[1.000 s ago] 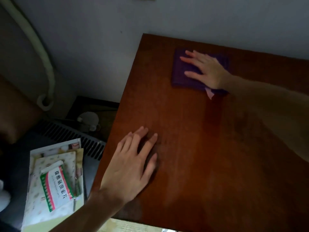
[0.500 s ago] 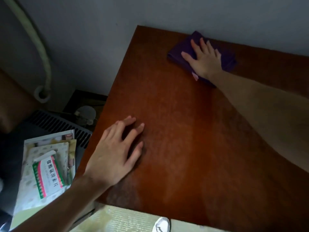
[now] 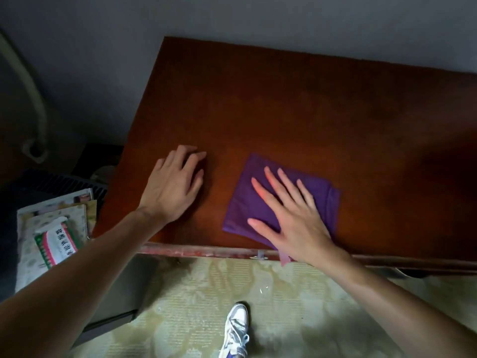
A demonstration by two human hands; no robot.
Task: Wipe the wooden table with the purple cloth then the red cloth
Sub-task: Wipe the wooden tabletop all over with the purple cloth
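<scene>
The wooden surface (image 3: 296,104) fills the upper and middle right of the frame, its far edge against a grey wall (image 3: 232,19) and its near edge running across the lower middle. The purple cloth (image 3: 258,202) lies folded flat on the surface, right of centre and close to the near edge, with 1 corner reaching that edge and a pale tag (image 3: 284,259) hanging just over it. The right hand (image 3: 291,220) lies palm down on the cloth, fingers straight and spread, pressing it flat rather than clutching it. The left hand (image 3: 173,189) rests on bare wood to the left of the cloth and apart from it, near the surface's left edge; its fingers are loosely bent with the tips touching the wood, and it holds nothing. Both bare forearms enter from the bottom corners of the frame. No red cloth can be made out in this view. At the lower left, beside the surface, sits a stack of papers (image 3: 51,215) with a white packet (image 3: 58,244) printed in red and green on top; whether these lie in a tray or box cannot be told. Behind them is a dark slatted grille (image 3: 64,180), and a pale pipe (image 3: 28,81) curves down the wall at the upper left. Below the near edge is a pale patterned floor (image 3: 309,306), and 1 white and blue sneaker (image 3: 236,332) shows at the bottom centre.
</scene>
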